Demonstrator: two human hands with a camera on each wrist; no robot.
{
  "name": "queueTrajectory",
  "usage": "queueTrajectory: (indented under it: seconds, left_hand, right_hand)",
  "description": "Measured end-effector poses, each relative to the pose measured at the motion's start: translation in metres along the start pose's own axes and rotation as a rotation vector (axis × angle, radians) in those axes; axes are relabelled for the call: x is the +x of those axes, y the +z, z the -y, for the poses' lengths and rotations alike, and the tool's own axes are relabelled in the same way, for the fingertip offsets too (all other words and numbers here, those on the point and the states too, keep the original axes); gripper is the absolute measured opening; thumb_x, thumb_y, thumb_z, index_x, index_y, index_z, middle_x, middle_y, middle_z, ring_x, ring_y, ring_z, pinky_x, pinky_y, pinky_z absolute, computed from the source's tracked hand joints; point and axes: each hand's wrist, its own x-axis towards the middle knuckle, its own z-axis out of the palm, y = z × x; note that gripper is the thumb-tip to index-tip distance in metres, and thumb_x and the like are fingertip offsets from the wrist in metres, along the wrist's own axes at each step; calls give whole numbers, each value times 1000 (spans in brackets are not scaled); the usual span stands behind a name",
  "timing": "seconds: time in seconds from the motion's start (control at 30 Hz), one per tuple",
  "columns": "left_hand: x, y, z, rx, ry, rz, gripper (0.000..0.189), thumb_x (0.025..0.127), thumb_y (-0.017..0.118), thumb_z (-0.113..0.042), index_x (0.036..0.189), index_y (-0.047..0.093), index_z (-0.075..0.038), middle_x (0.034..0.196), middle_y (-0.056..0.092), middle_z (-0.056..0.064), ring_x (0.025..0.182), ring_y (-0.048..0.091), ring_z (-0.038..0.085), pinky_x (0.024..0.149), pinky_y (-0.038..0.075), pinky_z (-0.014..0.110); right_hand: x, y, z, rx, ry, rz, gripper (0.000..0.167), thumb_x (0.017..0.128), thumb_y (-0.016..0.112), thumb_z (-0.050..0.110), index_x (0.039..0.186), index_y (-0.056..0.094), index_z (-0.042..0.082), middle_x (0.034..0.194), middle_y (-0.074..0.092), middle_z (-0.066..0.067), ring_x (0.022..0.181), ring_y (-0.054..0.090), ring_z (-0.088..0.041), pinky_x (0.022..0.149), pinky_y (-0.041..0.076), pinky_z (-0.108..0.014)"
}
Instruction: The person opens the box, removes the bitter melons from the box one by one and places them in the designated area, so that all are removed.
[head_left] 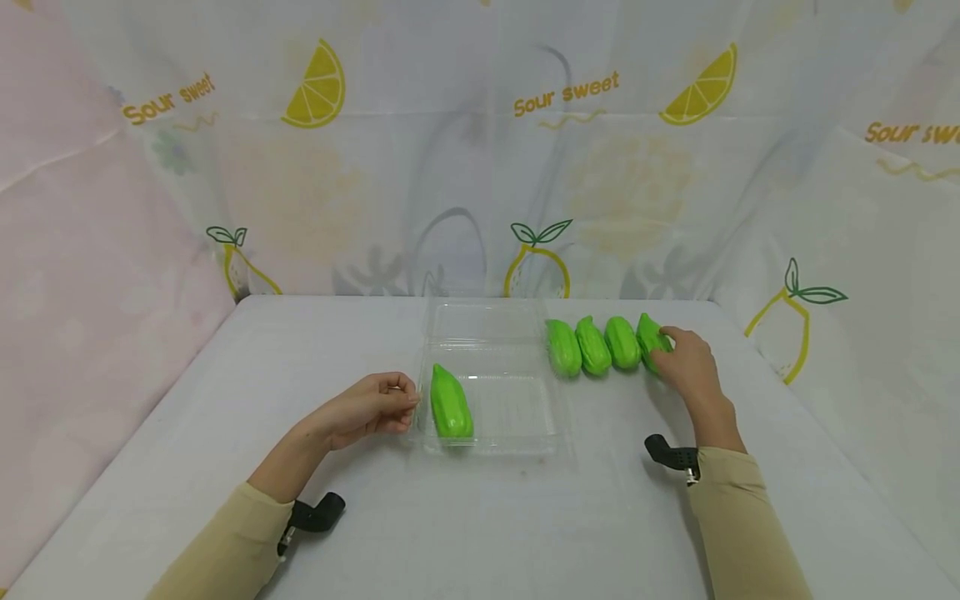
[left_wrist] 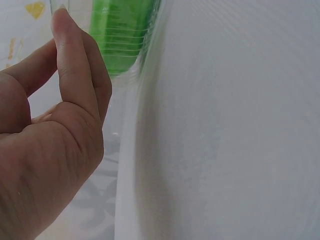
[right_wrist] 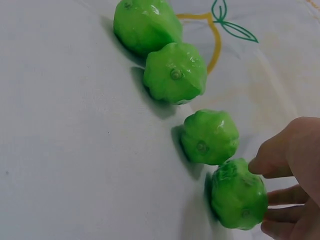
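A clear plastic clamshell box (head_left: 513, 408) lies unfolded on the table, its lid (head_left: 483, 323) tipped toward the back. One shiny green ribbed fruit (head_left: 451, 404) with a pointed tip lies lengthwise along the box's left side. My left hand (head_left: 375, 408) pinches the left rim of the box between thumb and fingertips. Over to the right, my right hand (head_left: 686, 362) grips the rightmost green fruit (right_wrist: 239, 197) of a row, thumb on one side and fingers on the other. That fruit sits low at the tabletop, partly hidden by the hand in the head view.
Three more green fruits stand side by side left of the right hand: a near one (head_left: 622, 342), a middle one (head_left: 593, 346) and one by the lid (head_left: 564, 348). A lemon-printed cloth (head_left: 480, 167) hangs behind the white table (head_left: 480, 525).
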Motion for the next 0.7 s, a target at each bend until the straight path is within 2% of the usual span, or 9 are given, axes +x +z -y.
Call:
queueTrajectory:
  seconds: [0.23,0.43,0.7]
  left_hand:
    - [-1,-1,0,-1,2,3,14,100,58,-16,101,50,-5,80,57,0,71,58,8,65,57,17]
    - [-1,-1,0,-5,3,0,14,100,59,-16,101,51,-6,80,58,0,71,58,8,65,58,18]
    - [0,-1,1,-5,-2,-2,15,100,60,-16,101,51,-5,79,58,1,70,59,8,65,58,18]
  right_hand:
    - [-2,-2,8,14,-46,-30,56,89,45,15,141,46,-6,143,45,-34,133,41,-51,105,40,-64]
    - [0,1,17,56,-88,-51,52,91,47,13,140,49,-6,142,47,-32,128,46,-47,105,40,-61]
    - [-1,4,27,80,-140,-61,49,92,48,13,138,51,-4,144,47,-29,135,42,-46,111,37,-61]
